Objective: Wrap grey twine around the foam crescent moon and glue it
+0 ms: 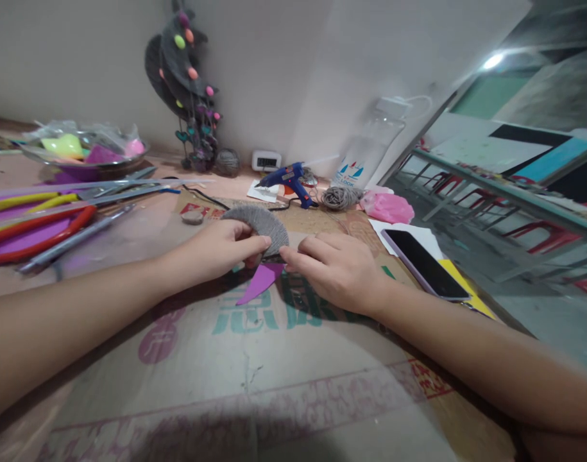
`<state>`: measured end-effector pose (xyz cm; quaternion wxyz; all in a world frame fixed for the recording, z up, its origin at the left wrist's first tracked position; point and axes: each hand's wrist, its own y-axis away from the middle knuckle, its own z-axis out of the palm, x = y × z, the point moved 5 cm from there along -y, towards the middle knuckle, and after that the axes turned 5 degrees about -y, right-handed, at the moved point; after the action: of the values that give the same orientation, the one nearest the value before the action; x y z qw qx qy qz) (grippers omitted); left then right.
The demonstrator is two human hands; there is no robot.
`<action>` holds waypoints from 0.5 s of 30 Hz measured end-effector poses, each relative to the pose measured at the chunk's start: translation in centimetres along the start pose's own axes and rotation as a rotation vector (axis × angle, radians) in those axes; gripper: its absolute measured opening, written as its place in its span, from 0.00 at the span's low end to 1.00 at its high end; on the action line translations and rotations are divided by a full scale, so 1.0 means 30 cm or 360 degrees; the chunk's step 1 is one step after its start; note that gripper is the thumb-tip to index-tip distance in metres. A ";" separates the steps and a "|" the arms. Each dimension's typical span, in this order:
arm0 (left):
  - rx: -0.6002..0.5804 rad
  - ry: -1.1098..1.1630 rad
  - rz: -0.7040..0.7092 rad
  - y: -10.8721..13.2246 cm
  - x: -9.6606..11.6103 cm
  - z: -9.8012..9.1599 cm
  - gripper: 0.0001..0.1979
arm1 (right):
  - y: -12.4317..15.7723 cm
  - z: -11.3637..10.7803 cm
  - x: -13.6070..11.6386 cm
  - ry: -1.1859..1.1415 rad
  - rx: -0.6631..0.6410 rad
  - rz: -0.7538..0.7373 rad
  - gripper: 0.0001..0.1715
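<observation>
A crescent shape (274,226) is wound in grey yarn over its upper part, while its bare purple tip (260,284) points down and to the left. My left hand (221,247) grips the wound part, thumb on top and fingers curled beneath. At the lower right edge of the winding, my right hand (339,269) is closed, thumb and forefinger pinched on the grey yarn; the strand between them is barely visible. Behind my right hand lies the grey yarn ball (341,197), with a thin strand trailing toward the hand.
Cardboard (178,391) covers the table. Behind are a blue glue gun (288,179), a small digital clock (267,160), a clear bottle (370,144) and a pink bag (387,206). A phone (425,263) lies right; scissors (76,231) and a bowl (124,156) left. A crescent hanging (172,58) stands against the wall.
</observation>
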<state>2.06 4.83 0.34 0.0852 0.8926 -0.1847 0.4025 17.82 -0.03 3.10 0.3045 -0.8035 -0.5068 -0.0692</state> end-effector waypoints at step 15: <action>0.0011 0.0081 0.0051 -0.005 -0.008 0.000 0.19 | -0.001 -0.010 0.024 -0.0424 0.0111 0.0303 0.14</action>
<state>1.97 5.04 0.15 0.0803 0.8792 -0.1955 0.4270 18.21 0.37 3.67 0.2674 -0.8389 -0.4665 0.0846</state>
